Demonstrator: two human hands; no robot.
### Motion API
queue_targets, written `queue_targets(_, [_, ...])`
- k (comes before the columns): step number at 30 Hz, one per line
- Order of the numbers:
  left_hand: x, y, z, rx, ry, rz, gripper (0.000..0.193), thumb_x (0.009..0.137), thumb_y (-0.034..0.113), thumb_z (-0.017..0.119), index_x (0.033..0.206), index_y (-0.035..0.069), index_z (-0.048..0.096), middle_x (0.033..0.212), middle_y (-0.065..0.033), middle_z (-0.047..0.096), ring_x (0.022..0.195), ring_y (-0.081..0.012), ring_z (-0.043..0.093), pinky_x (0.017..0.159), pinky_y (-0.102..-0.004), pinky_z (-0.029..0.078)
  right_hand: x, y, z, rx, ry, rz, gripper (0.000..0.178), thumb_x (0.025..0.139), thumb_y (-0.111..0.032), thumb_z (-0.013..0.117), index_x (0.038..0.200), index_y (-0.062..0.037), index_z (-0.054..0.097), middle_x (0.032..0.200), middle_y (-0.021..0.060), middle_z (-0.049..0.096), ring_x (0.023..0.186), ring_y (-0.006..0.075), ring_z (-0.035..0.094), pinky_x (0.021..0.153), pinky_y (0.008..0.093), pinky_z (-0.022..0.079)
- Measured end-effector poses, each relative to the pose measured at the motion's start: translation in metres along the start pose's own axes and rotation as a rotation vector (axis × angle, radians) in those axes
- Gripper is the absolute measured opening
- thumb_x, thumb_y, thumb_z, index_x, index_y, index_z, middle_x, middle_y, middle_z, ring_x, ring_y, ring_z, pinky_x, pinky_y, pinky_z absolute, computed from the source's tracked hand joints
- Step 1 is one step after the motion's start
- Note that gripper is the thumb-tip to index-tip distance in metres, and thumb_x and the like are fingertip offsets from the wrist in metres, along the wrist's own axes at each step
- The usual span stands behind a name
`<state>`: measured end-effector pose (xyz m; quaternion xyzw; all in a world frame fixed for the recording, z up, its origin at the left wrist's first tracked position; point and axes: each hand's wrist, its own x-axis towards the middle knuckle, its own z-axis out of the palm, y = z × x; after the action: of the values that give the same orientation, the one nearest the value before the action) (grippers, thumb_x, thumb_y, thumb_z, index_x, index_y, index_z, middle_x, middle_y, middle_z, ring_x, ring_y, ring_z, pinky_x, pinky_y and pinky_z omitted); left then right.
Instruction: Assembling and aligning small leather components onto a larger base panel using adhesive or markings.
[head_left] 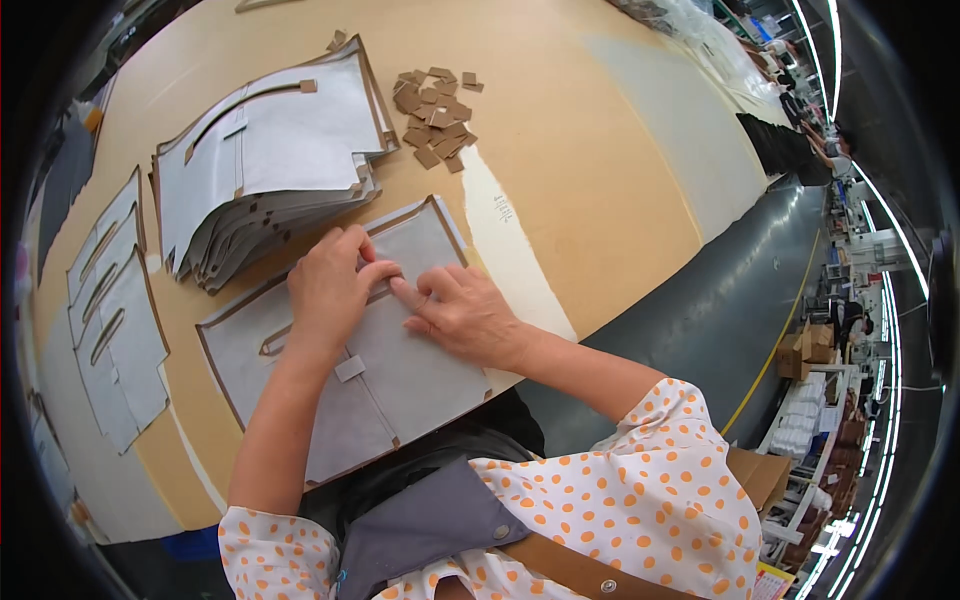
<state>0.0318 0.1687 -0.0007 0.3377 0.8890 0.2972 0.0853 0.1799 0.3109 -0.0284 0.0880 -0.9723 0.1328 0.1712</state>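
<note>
In front of me lies a light grey sheet-like panel (pixel 430 355) with brown edging and a small pale tab (pixel 350 368) near its middle. A narrow brown strap (pixel 270 344) shows at one end on the panel; its middle is covered by my left hand (pixel 335 285). That hand is closed, thumb and forefinger pinched at what looks like the strap's other end. My right hand (pixel 455 315) meets it there, forefinger pressing at the same spot and the other fingers curled. Whatever small piece lies under the fingertips is hidden.
A thick stack of similar grey panels (pixel 290 130) stands beyond my left hand. A heap of small brown squares (pixel 437 115) lies to its right. More strapped panels (pixel 115 330) are spread at the left. The table's edge (pixel 660 275) curves along the right, above a dark floor.
</note>
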Motion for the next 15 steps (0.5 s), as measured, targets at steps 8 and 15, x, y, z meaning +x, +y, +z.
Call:
queue_targets(8, [0.001,0.003,0.004,0.022,0.053,0.055,0.035,0.073,0.036,0.084,0.077,0.008,0.062,0.074,-0.0041,0.061,0.065,-0.0237,0.058,0.058,-0.0401,0.044,-0.003,-0.001,-0.002,-0.044,0.078,-0.038,0.042,0.086,-0.031,0.072,0.121,-0.0093,0.063,0.095,0.0036,0.053,0.085,0.0198,0.054,0.071,0.0353,0.042])
queue_targets(15, [-0.024,0.012,-0.024,-0.284,0.169,0.035,0.026,0.078,0.027,0.083,0.088,0.008,0.068,0.065,0.0023,0.049,0.058,-0.0099,0.044,0.053,-0.0273,0.036,-0.003,-0.01,-0.022,0.244,0.213,0.027,0.03,0.09,-0.026,0.07,0.112,-0.0068,0.066,0.105,0.0087,0.058,0.094,0.0226,0.06,0.08,0.0361,0.049])
